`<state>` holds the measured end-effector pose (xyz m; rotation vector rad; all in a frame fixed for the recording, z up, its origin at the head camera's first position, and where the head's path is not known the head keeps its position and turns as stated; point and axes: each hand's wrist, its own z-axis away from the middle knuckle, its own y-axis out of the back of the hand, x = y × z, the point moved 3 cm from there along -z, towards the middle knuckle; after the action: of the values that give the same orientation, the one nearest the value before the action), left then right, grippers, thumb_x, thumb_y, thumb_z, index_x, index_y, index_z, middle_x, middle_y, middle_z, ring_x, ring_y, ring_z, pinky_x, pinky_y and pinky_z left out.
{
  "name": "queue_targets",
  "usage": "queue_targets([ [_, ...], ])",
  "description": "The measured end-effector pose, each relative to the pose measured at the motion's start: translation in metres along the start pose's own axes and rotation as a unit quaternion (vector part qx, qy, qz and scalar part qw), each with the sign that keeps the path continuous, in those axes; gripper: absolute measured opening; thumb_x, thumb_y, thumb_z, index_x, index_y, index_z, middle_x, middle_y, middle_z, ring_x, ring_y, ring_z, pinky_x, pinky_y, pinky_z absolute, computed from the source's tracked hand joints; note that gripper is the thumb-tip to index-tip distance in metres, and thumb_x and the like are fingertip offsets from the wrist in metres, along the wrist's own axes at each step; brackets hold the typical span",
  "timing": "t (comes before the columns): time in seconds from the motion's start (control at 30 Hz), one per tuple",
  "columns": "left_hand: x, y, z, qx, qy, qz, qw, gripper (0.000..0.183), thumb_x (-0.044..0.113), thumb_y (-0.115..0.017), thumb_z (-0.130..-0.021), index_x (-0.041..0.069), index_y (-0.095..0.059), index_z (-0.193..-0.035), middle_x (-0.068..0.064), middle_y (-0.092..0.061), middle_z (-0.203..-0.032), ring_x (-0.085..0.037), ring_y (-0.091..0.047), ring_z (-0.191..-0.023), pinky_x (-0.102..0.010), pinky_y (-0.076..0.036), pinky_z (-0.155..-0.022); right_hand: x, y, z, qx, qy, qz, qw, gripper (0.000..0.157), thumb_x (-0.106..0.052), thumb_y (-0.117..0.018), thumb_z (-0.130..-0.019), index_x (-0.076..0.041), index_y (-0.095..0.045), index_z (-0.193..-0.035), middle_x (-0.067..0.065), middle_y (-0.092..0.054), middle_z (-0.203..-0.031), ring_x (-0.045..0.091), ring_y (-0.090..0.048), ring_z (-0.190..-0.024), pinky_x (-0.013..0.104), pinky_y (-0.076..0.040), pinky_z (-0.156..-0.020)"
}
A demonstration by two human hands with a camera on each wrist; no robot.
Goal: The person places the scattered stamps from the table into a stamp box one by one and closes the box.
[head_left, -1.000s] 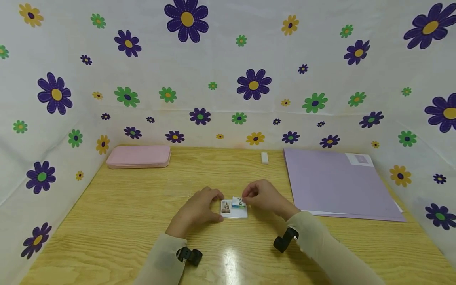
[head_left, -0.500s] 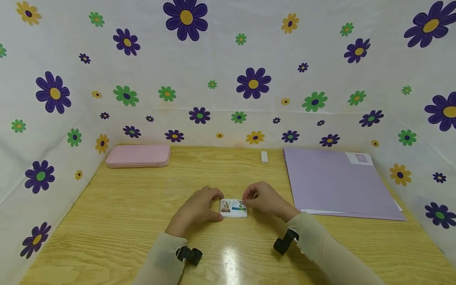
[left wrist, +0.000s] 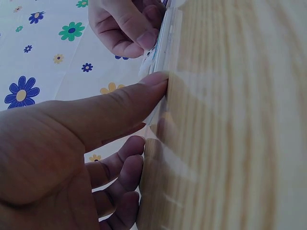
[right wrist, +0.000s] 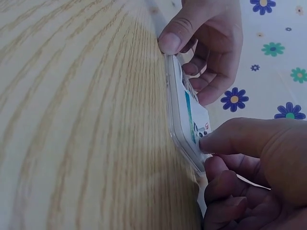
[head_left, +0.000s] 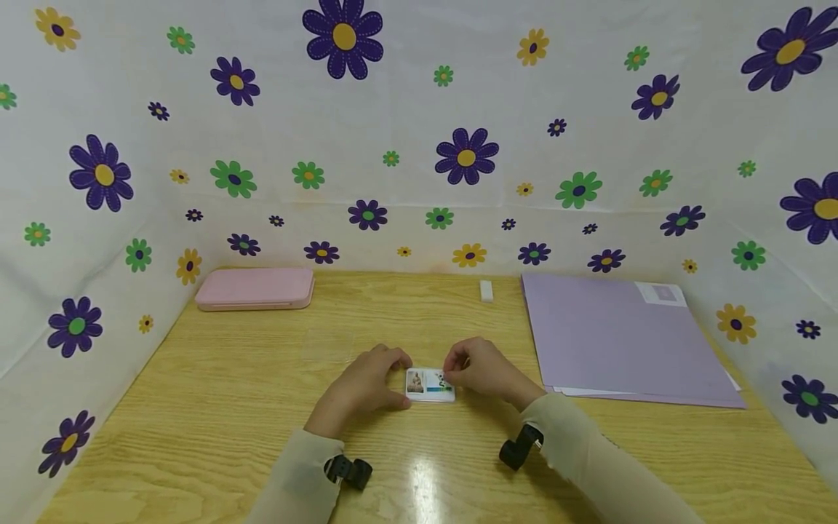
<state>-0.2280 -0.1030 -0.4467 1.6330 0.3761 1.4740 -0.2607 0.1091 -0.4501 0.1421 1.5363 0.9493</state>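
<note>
A thin white rectangular case [head_left: 424,396] with rounded corners and a clear rim lies flat on the table. Its left part bears a small brown picture of a statue [head_left: 415,382]. Beside that is a white picture sticker [head_left: 434,386] with a blue-green strip and dark figures, also visible as a raised sticker [right wrist: 195,115] in the right wrist view. My left hand [head_left: 372,383] holds the case's left end, thumb at the near edge and index finger at the far edge. My right hand [head_left: 486,371] pinches the sticker's right edge between thumb and index finger; the fingertips hide that corner.
A clear plastic sheet [head_left: 327,346] lies beyond my left hand. A pink pencil case [head_left: 255,289] stands back left, a white eraser [head_left: 486,291] back centre. A purple folder [head_left: 609,342] with papers under it lies on the right. Flowered cloth [head_left: 406,94] walls the table.
The sticker has come down from a raised, tilted position to lie closer to the case, beside the statue picture. My right hand has shifted slightly down; my left hand stays put.
</note>
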Motion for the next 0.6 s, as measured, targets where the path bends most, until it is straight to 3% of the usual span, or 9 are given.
queue_targets([
  [0.6, -0.0002, -0.0002, 0.0006, -0.001, 0.0, -0.005, 1.0, 0.052, 0.022, -0.089, -0.074, 0.014, -0.064, -0.119, -0.003, -0.055, -0.109, -0.021, -0.051, -0.099, -0.043, -0.044, -0.09, -0.0026, -0.0023, 0.0035, 0.002, 0.001, 0.016, 1.0, 0.009, -0.006, -0.074, -0.086, -0.01, -0.07, -0.08, -0.002, -0.06, -0.07, 0.013, -0.05, -0.062, 0.028, -0.041, -0.056],
])
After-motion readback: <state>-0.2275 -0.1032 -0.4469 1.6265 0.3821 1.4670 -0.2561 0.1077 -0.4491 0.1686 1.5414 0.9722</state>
